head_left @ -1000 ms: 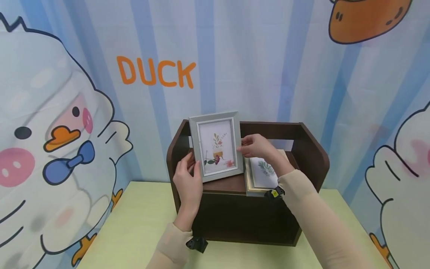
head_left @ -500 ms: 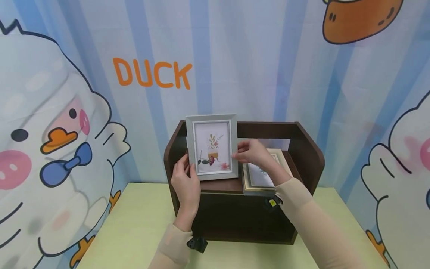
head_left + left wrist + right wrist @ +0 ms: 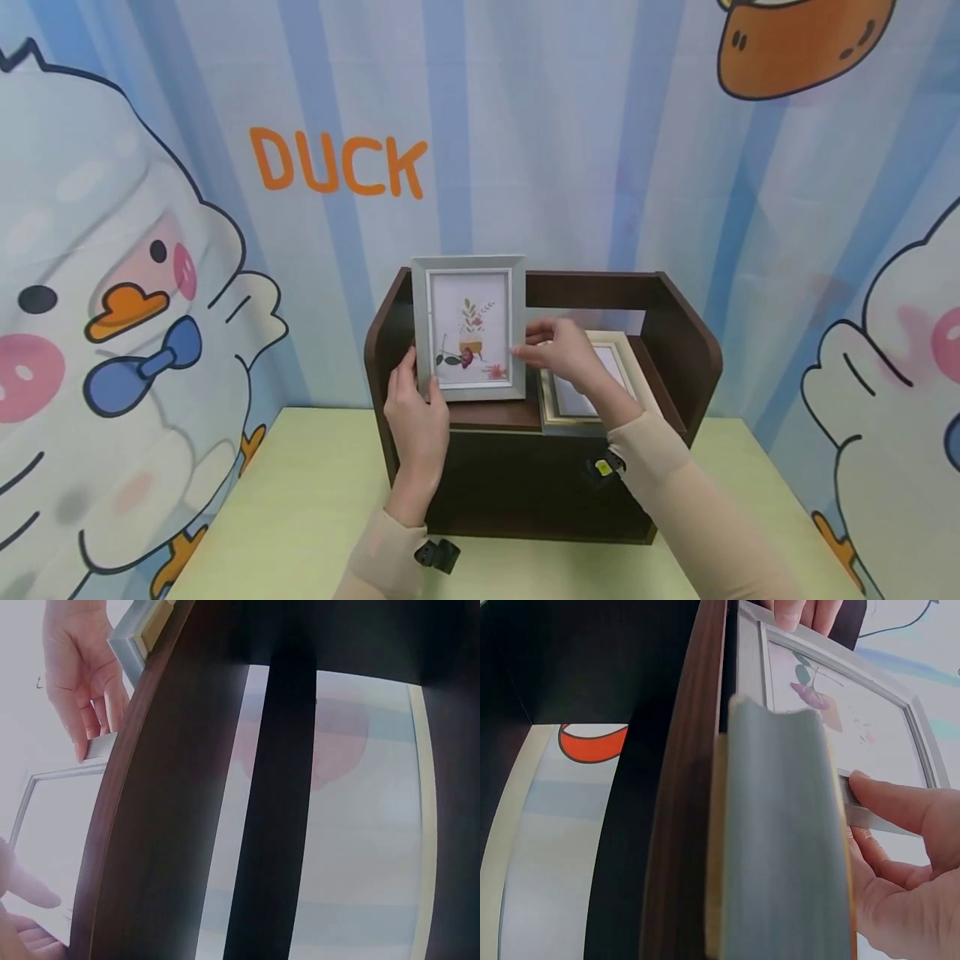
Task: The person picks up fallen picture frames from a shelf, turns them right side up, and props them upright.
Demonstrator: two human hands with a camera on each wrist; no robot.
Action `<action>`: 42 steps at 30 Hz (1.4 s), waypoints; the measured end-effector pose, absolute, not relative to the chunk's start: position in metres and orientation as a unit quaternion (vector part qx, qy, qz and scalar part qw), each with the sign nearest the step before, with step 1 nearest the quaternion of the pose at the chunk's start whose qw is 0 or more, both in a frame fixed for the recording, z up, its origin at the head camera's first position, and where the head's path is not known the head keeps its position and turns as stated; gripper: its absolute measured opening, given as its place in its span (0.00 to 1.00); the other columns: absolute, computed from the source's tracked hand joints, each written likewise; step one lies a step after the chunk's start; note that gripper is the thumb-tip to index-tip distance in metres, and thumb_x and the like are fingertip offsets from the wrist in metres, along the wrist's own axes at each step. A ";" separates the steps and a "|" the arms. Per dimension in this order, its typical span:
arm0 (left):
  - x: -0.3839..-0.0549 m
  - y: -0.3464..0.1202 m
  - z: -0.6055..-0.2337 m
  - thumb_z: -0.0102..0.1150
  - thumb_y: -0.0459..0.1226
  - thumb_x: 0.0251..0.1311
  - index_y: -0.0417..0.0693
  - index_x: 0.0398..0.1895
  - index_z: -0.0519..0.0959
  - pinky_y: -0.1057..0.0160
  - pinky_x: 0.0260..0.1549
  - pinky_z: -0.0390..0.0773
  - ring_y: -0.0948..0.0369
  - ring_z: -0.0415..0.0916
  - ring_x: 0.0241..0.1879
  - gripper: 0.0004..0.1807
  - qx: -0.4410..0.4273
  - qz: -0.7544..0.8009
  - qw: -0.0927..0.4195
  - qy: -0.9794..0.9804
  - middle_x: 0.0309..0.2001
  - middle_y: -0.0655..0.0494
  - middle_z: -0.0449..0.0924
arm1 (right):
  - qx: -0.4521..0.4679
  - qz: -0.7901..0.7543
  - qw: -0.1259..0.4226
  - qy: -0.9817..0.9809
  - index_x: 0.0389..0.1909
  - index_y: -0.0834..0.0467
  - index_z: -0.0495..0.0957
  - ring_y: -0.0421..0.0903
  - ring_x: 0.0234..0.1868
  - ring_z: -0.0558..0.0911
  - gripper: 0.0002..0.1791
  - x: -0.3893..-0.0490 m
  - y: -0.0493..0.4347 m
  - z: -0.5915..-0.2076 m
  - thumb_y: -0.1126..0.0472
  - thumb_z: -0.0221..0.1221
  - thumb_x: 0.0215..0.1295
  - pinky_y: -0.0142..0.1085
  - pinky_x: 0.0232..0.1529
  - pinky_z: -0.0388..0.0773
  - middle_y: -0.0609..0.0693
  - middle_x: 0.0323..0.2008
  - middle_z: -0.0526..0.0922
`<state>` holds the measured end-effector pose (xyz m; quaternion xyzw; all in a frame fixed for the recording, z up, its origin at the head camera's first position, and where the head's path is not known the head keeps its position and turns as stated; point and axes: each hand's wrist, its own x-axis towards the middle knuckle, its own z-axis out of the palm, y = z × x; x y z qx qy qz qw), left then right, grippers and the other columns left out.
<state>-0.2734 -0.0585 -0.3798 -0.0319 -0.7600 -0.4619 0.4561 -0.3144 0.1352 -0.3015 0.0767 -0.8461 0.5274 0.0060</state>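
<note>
A silver-grey picture frame with a flower print stands nearly upright on the left part of a dark brown shelf's upper board. My left hand holds its lower left edge, thumb at the front and the other fingers partly hidden by the frame. At the right edge, my right hand pinches the border; in the right wrist view its thumb lies on the front and fingers go behind. To the right, picture frames lie flat in a stack, partly covered by my right hand and wrist.
The brown shelf has tall side panels and a back rail. It stands on a pale yellow-green table. Behind hangs a striped blue curtain with duck drawings.
The picture frame, tilted to one side a second ago, has straightened upright. It sits slightly further left in the head view. Both hands have stayed on it, the right sliding a little lower.
</note>
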 end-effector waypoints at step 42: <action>-0.265 -0.052 -0.380 0.59 0.29 0.59 0.34 0.67 0.61 0.47 0.61 0.67 0.49 0.60 0.66 0.33 -0.047 -0.485 0.477 -0.732 0.66 0.40 0.61 | 0.090 0.515 0.020 -0.852 0.56 0.63 0.74 0.52 0.51 0.81 0.25 -0.312 0.117 -0.300 0.58 0.65 0.59 0.40 0.48 0.81 0.60 0.52 0.80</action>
